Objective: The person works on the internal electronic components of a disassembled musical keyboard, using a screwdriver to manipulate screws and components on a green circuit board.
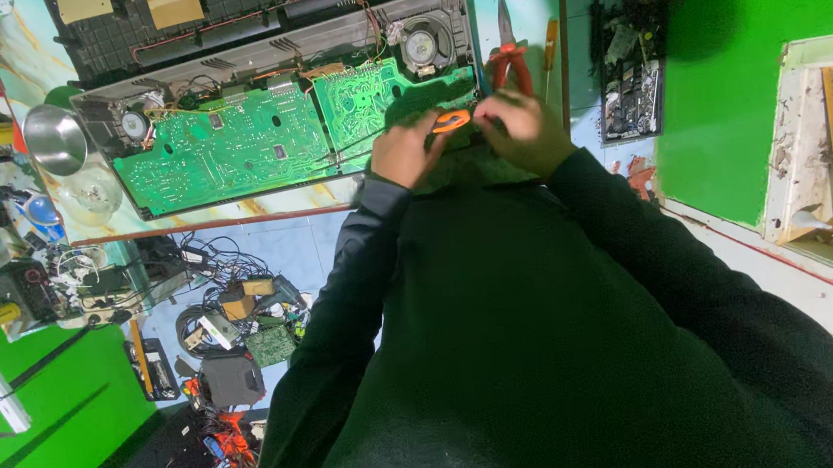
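Nearest, filling the lower frame: a dark long-sleeved torso and two sleeves running up toward the work. Low on the left, under the bench edge, a tangle of cables and small electronic parts [233, 320] beside a green wall.

Farther in, both hands side by side at the near edge of the opened device. Left hand [407, 150] curled, fingertips touching an orange-handled tool [450, 121]; whether truly pinched or only steadied, impossible to tell. Right hand [524, 129] closed and bent over the same spot, just right of the orange handle, fingers hidden from view, so grip unclear. Orange-handled tool lying between the two hands, over the right end of the green circuit board [228, 145].

Beyond the hands: a second, smaller green board [374, 92] to the right of the big one, both seated in a long grey open casing [270, 56] with a round speaker [420, 45] at its far right. Red-handled pliers [509, 50] just beyond the right hand, tips pointing away. Far left, a shiny metal bowl [55, 138].
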